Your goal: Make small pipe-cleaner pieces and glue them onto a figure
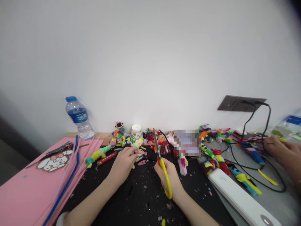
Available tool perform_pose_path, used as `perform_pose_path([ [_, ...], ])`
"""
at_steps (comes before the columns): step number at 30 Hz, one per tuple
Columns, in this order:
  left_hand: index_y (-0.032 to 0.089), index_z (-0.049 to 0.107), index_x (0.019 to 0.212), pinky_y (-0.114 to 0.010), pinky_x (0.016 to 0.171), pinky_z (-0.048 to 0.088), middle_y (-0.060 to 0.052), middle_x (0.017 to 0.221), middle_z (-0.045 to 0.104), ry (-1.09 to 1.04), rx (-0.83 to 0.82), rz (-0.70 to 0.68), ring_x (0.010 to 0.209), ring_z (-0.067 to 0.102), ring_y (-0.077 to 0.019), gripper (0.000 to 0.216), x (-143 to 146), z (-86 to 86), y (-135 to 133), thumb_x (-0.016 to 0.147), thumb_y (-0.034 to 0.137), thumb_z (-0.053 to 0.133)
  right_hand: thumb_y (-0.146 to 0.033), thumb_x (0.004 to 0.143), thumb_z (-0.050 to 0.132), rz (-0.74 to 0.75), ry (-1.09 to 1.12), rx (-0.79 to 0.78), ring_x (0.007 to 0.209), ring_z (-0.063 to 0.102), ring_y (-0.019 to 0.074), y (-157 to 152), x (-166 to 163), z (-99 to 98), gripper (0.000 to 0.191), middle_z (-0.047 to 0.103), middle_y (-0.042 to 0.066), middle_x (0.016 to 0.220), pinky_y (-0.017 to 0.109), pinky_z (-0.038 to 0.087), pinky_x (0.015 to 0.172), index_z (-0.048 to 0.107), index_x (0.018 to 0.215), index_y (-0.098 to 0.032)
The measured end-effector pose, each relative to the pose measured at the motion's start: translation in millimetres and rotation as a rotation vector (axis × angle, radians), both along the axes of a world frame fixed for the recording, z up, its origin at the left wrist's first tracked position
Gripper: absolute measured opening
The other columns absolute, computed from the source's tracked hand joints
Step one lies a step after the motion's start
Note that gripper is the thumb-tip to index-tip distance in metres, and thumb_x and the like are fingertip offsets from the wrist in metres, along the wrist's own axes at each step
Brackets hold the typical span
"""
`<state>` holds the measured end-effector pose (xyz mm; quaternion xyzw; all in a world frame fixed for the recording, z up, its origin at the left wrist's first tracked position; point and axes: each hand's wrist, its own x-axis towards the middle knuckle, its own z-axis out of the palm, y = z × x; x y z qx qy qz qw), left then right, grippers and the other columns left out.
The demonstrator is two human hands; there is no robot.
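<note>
My right hand [170, 175] is closed around a pair of scissors [166, 177] with a yellow handle. The scissor blades point up and away, toward the wall, and look nearly closed. My left hand [123, 162] reaches into a heap of small coloured fuzzy pieces [141, 153], its fingers bent and drawn together at the tips. What lies between those fingertips is hidden. Just left of it are a red stick-like packet [107, 158] and a yellow-green fuzzy figure [98, 155]. A pale pink fuzzy piece [182, 166] lies beyond my right hand.
A water bottle [81, 119] stands behind pink sheets [21, 185] carrying long fuzzy stems [70, 175]. A white jar [136, 131] stands by the wall. At right are a long white device [242, 196], black cables [235, 160] and another person's hand [279, 152]. Scraps dot the black mat [141, 201].
</note>
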<state>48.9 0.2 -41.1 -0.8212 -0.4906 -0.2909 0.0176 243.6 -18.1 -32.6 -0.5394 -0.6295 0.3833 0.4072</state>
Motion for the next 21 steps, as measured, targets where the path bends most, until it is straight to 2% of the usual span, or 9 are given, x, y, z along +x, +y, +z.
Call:
perform_pose_path([
  [6,0.017,0.064,0.094,-0.037,0.082,0.045,-0.010,0.100,0.062,-0.065,0.044,-0.032,0.094,0.054,-0.0226,0.022,1.2,0.7,-1.1,0.088,0.016,0.042,-0.029,0.076,0.049,-0.005,-0.001,0.011,0.045,0.030,0.0087,0.5,0.2,0.2,0.024,0.032,-0.006,0.050,0.021,0.024,0.041,0.035,0.058,-0.021],
  [12,0.017,0.063,0.099,-0.036,0.084,0.049,-0.007,0.091,0.067,-0.138,0.059,-0.127,0.088,0.060,-0.0196,0.024,6.7,-5.8,-3.4,0.089,0.016,0.041,-0.028,0.077,0.046,-0.001,-0.026,0.001,0.043,0.031,0.0077,1.0,-0.3,-3.7,0.023,0.031,-0.007,0.049,0.020,0.025,0.040,0.035,0.059,-0.020],
  [15,0.019,0.058,0.112,-0.036,0.091,0.048,-0.007,0.106,0.066,-0.189,0.039,-0.169,0.101,0.059,-0.0187,0.031,8.8,-8.8,-3.1,0.090,0.014,0.038,-0.028,0.077,0.046,0.000,-0.038,0.018,0.044,0.031,0.0078,1.0,-0.2,-3.1,0.023,0.031,-0.007,0.050,0.019,0.025,0.041,0.034,0.058,-0.020],
  [18,0.022,0.045,0.129,-0.034,0.099,0.043,-0.005,0.125,0.057,-0.176,-0.034,-0.229,0.117,0.050,-0.0166,0.042,10.0,-7.7,-3.4,0.090,0.011,0.033,-0.029,0.077,0.046,0.011,-0.031,0.039,0.046,0.032,0.0086,1.3,0.0,-2.3,0.024,0.033,-0.006,0.052,0.020,0.026,0.043,0.035,0.058,-0.020],
  [21,0.022,0.043,0.130,-0.034,0.102,0.040,-0.004,0.129,0.054,-0.166,-0.065,-0.240,0.121,0.046,-0.0160,0.043,10.0,-5.9,-4.7,0.090,0.011,0.033,-0.030,0.077,0.047,0.014,-0.026,0.063,0.049,0.032,0.0092,2.2,0.8,-3.0,0.024,0.034,-0.005,0.054,0.020,0.027,0.045,0.036,0.058,-0.020],
])
